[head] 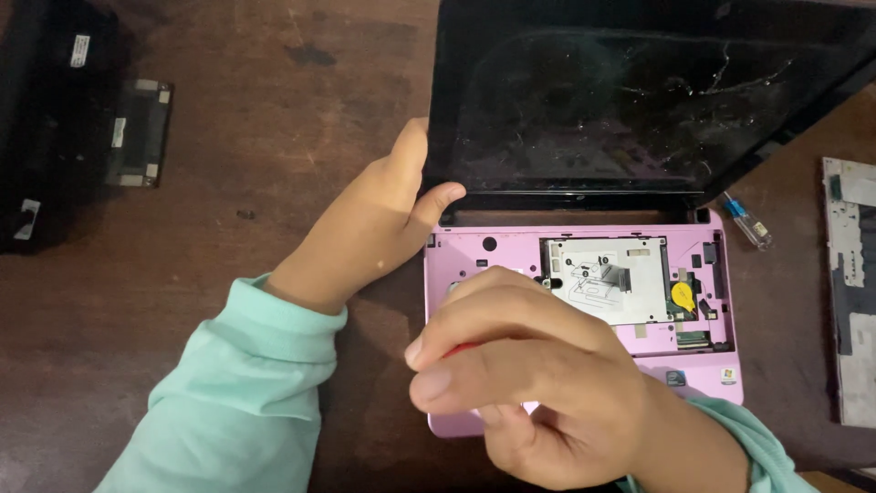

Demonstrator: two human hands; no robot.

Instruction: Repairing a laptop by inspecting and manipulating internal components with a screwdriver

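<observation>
Mostly hidden: red tool [463, 348] inside right hand [538, 383]; left hand [383, 219] steadies pink laptop [693, 365].

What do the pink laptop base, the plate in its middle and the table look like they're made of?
Pink laptop base: likely moulded plastic, with an even satin colour. Silver plate: probably thin sheet metal, grey and dull. Table: seemingly dark brown wood or wood veneer, with worn, scuffed patches.

Pink laptop base [584, 301], mint sleeves [237, 393]
</observation>
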